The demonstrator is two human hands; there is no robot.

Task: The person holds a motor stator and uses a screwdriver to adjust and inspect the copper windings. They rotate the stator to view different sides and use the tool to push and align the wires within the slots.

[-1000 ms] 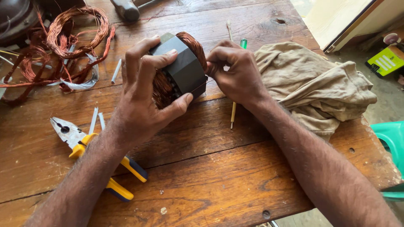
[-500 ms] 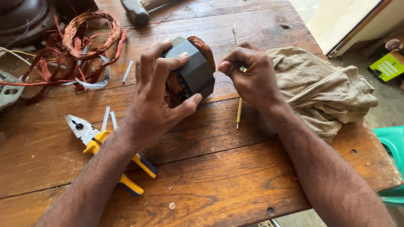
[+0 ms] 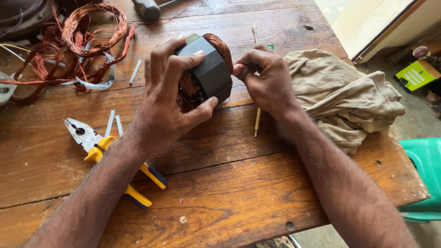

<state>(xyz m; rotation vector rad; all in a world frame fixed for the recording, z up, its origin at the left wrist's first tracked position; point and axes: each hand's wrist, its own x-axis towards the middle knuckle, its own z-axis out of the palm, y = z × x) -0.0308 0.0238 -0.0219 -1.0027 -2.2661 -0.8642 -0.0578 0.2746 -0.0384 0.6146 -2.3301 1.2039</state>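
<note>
Just above the middle of the frame a dark grey, many-sided metal motor stator wound with copper wire (image 3: 209,73) is held tipped on the worn brown wooden tabletop (image 3: 220,183). The left hand (image 3: 172,96) is wrapped round it, fingers over the top and thumb pressed on the lower face. The right hand (image 3: 266,78) is bunched tight at the stator's right edge, fingertips pinched against the copper winding; what it pinches is too small to tell.

Room is tight on the right: a crumpled beige cloth (image 3: 344,101) lies against the right wrist and reaches to the tabletop's right edge, beyond which a green plastic seat (image 3: 425,174) stands on the floor. A thin pale wooden stick (image 3: 257,121) lies just under the right hand. On the left, a tangle of loose copper wire coils (image 3: 78,41) fills the upper left corner, and yellow-and-blue-handled pliers (image 3: 105,151) lie beside the left forearm, with short white sleeve tubes (image 3: 112,124) next to their nose. The lower middle of the tabletop, between the forearms, is the open stretch.

Against half a second ago, the left hand's grip matches, and the right hand has closed in from beside the stator to touch its winding.
</note>
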